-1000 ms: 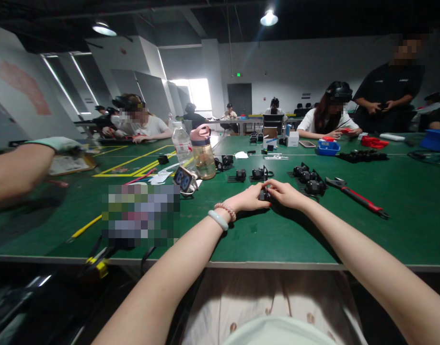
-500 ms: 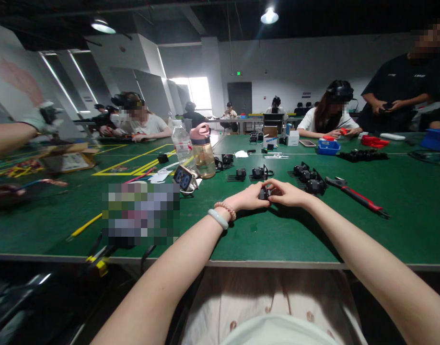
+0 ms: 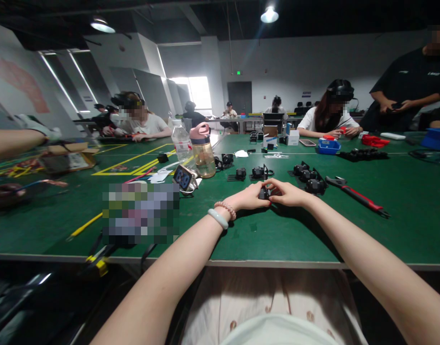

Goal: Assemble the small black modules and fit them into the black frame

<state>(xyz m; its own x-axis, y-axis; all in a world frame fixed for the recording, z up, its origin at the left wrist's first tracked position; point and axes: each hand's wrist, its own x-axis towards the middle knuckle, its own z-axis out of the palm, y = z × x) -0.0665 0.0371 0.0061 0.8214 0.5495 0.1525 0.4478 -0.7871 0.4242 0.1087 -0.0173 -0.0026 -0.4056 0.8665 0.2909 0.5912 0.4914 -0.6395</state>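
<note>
Between my two hands is a small black part point(image 3: 264, 193), partly hidden by the fingers; its exact kind I cannot make out. My left hand point(image 3: 251, 196), with a pale bangle and a beaded bracelet at the wrist, grips it from the left. On the other side, the fingers of my right hand point(image 3: 286, 193) close on the same part. Just beyond lie similar black parts with fork-like prongs, one at the left point(image 3: 240, 174) and one at the middle point(image 3: 259, 172). A cluster of black parts point(image 3: 308, 178) sits right of my right hand.
An adjustable wrench point(image 3: 360, 195) with red-black handle lies at right. To the left stand a pink-lidded bottle point(image 3: 204, 151), a clear water bottle point(image 3: 182, 141) and a small clock display point(image 3: 183, 177). A blue bin point(image 3: 329, 146) is farther back. Several people sit around; another person's arm point(image 3: 18, 140) reaches in at left.
My hands stay almost in place, with the black part turned slightly between them. At far left the other person's arm has shifted lower, and the standing person at right has moved rightward.
</note>
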